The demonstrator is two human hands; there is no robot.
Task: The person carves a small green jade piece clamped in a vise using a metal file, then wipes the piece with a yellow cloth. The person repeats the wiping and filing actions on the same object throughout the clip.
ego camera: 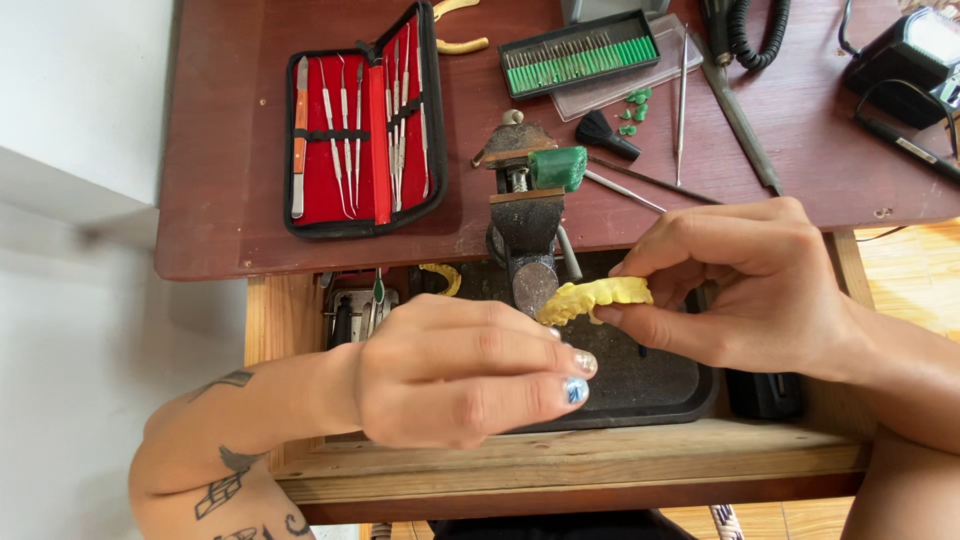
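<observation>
A yellow dental cast of a row of teeth (595, 297) is held over a black tray. My right hand (750, 290) grips its right end between thumb and fingers. My left hand (465, 370) closes on its left end, fingertips hiding that part. Both hands hover in front of a small bench vise (525, 215) that clamps a green block (558, 167) at the desk's edge.
An open red-lined case of metal dental tools (362, 125) lies at the back left. A rack of green-based burs (580, 52), a small black brush (605, 133), loose probes, a coiled cable (755, 30) and a black device (905, 60) sit on the brown desk (230, 150). The black tray (650, 385) rests in a wooden drawer.
</observation>
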